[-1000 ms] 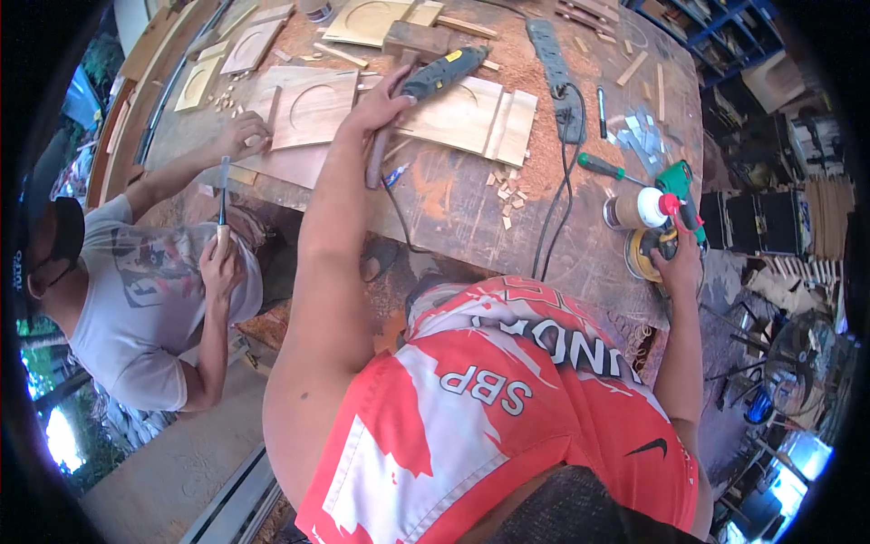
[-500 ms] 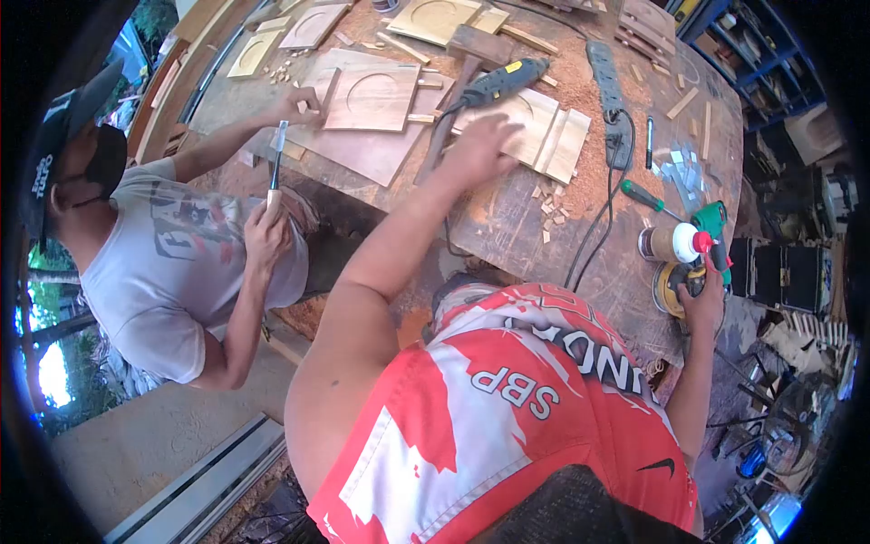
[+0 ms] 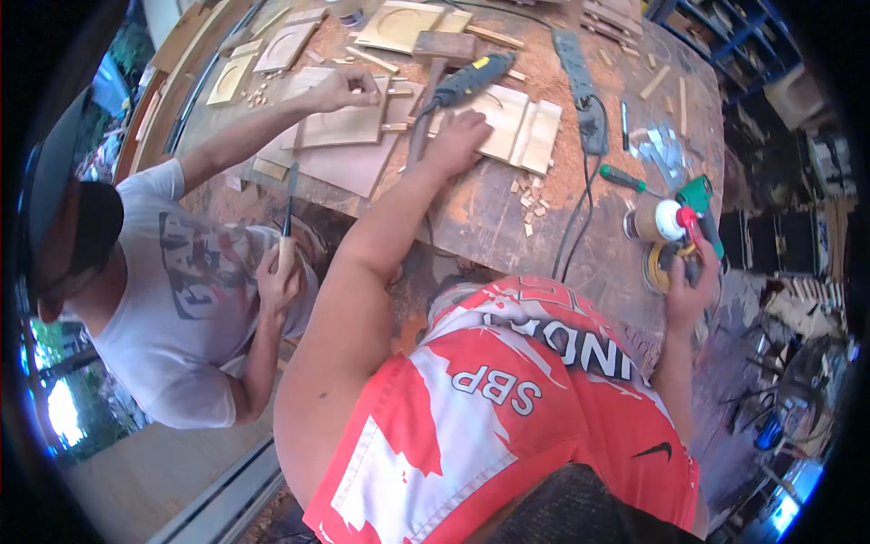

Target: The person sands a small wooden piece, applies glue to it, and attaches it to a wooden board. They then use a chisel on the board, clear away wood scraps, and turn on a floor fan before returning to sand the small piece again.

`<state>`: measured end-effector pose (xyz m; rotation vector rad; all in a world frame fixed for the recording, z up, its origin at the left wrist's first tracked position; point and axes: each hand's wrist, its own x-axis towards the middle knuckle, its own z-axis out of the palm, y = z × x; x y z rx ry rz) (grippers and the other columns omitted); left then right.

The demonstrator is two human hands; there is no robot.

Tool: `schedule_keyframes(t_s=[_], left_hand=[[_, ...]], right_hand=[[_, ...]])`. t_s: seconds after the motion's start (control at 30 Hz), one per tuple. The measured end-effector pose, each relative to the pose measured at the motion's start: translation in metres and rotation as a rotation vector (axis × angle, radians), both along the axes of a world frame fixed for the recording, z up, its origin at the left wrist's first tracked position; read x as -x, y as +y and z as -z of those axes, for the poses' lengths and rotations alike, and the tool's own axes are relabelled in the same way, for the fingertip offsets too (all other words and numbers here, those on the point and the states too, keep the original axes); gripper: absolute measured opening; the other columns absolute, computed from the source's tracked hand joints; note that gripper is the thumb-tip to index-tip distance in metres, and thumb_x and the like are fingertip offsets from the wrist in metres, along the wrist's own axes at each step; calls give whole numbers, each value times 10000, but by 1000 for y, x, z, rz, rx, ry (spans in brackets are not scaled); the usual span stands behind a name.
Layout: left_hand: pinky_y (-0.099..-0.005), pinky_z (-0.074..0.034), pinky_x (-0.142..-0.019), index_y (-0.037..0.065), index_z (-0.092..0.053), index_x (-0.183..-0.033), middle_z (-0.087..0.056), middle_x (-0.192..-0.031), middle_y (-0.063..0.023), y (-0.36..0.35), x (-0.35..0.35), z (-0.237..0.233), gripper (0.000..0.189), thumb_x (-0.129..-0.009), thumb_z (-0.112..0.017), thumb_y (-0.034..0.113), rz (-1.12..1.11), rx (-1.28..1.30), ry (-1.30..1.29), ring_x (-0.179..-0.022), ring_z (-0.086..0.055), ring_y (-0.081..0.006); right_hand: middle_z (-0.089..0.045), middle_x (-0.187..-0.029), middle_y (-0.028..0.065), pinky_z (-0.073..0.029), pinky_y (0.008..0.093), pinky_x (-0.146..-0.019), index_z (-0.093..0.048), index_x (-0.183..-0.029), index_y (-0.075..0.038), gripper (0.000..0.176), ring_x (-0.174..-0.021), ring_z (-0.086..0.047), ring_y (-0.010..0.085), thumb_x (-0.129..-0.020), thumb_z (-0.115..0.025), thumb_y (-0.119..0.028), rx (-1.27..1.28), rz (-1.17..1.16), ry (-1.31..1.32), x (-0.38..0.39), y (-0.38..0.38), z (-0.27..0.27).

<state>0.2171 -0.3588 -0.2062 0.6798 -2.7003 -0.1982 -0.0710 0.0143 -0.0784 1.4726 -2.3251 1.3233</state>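
Observation:
My left hand lies on a pale wooden board with a groove across it, its fingers spread. A black rotary tool rests beside the board's upper left edge. At the right of the table, my right hand has its fingers curled over the dark top of a yellow sander. The red tip of a white bottle is right by those fingers; whether they touch it is unclear. A brown-labelled container stands behind the sander.
A co-worker at the left holds a chisel, with the other hand above a square board. A wooden mallet, power strip, green screwdriver, marker, cables, small wood chips and sawdust lie on the table.
The view has shifted. My left hand has come down onto the board with its fingers flatter. The co-worker's free hand has moved over the square board, and the chisel has moved lower.

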Motion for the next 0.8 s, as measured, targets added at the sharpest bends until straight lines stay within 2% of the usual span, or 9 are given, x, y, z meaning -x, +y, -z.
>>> schedule_keyframes(t_s=[0.07,0.13,0.2,0.27,0.33,0.43,0.53,0.67,0.8], left_hand=[[-480,-404,-938,90,-586,-1027,-580,-1199,-115,6,-1,-8,422,-641,-756,71,69,37,149,-1127,-541,-324],[-473,-416,-952,73,-585,-1019,-593,-1180,-129,3,-2,-1,407,-645,-740,40,59,37,168,-1127,-549,-327],[-487,-425,-931,77,-567,-1035,-590,-1125,-122,-4,-3,2,364,-695,-687,27,116,-40,248,-1101,-544,-340],[-456,-448,-899,71,-558,-1027,-592,-1080,-135,-2,-2,-2,354,-695,-657,2,105,-98,246,-1052,-556,-362],[-461,-460,-887,73,-557,-1027,-592,-1064,-128,0,0,-6,348,-700,-651,3,46,-162,228,-1042,-562,-357],[-419,-483,-924,50,-590,-1045,-615,-1152,-136,1,3,-12,436,-636,-737,7,-31,-197,143,-1091,-583,-348],[-419,-490,-911,49,-599,-1042,-628,-1119,-142,-2,7,-12,442,-626,-745,14,-42,-174,205,-1058,-596,-352],[-422,-495,-874,54,-626,-999,-641,-1038,-146,-10,10,-13,424,-597,-760,34,21,-118,342,-997,-605,-359],[-417,-473,-834,78,-654,-915,-614,-936,-116,-5,10,-15,360,-573,-765,55,-28,30,289,-937,-576,-343]], right_hand=[[-565,-1263,172,-396,386,-1030,-562,-1232,-16,484,-1190,-527,298,-780,-726,-73,45,-126,-35,-33,-9,16],[-602,-1196,152,-428,385,-997,-583,-1200,-17,471,-1132,-567,299,-761,-741,-88,9,-223,167,-73,-30,1],[-628,-1141,141,-459,396,-958,-610,-1170,-34,435,-1072,-601,307,-761,-742,-102,-61,-390,-4,-79,-40,18],[-649,-1105,138,-479,412,-931,-628,-1147,-51,391,-1032,-622,327,-778,-730,-127,-286,-454,-411,-90,-56,24],[-617,-1197,148,-469,424,-953,-614,-1184,-63,404,-1107,-593,320,-804,-709,-164,-345,-578,-179,-95,-73,45],[-534,-1318,178,-426,452,-1022,-591,-1220,-58,451,-1235,-502,348,-820,-707,-233,-396,-657,-69,-108,-109,83],[-443,-1398,214,-368,473,-1085,-532,-1295,-53,571,-1321,-402,384,-813,-718,-295,-403,-553,169,-115,-138,116],[-419,-1408,250,-305,488,-1129,-471,-1345,-21,673,-1341,-358,426,-813,-716,-353,-366,-463,247,-118,-164,121],[-459,-1367,254,-257,503,-1142,-439,-1361,24,744,-1346,-350,408,-832,-667,-447,-485,-406,343,-119,-197,129]])
